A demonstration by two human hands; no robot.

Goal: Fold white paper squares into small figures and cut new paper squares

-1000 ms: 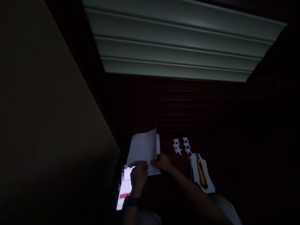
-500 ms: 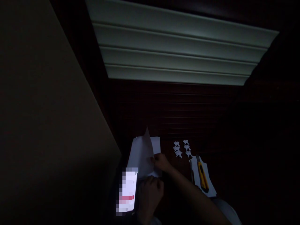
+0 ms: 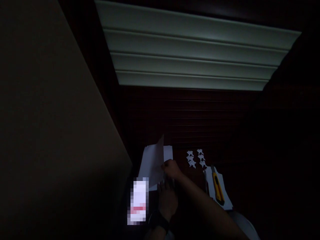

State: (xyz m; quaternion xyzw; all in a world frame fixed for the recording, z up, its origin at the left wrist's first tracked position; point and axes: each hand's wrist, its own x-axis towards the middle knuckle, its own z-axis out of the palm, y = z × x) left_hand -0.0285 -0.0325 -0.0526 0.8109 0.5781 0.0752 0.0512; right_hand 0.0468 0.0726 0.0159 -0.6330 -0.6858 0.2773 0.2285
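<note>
A sheet of white paper [image 3: 157, 163] stands curled up from the white paper [image 3: 168, 152] lying under it. The fingers of my right hand [image 3: 172, 169] are closed on the sheet's right edge. Just below, my left hand [image 3: 168, 199] rests at the near edge of the paper, fingers stretched forward and apart; they are dim. A dark band circles that wrist. To the right are several small cut or folded white paper pieces [image 3: 192, 163] in two columns. A yellow utility knife [image 3: 218, 190] lies on another pile of white paper [image 3: 226, 190].
A bright, blurred-out screen, likely a phone [image 3: 139, 200], is left of my left hand. A pale wall or panel [image 3: 62, 116] rises on the left. Behind the dark table stand slatted panels [image 3: 190, 60]. Lighting is very dim.
My left hand has moved right and forward, its curled fingers now stretched out at the paper's near edge. The raised sheet stands more upright in my right hand. The view has shifted slightly.
</note>
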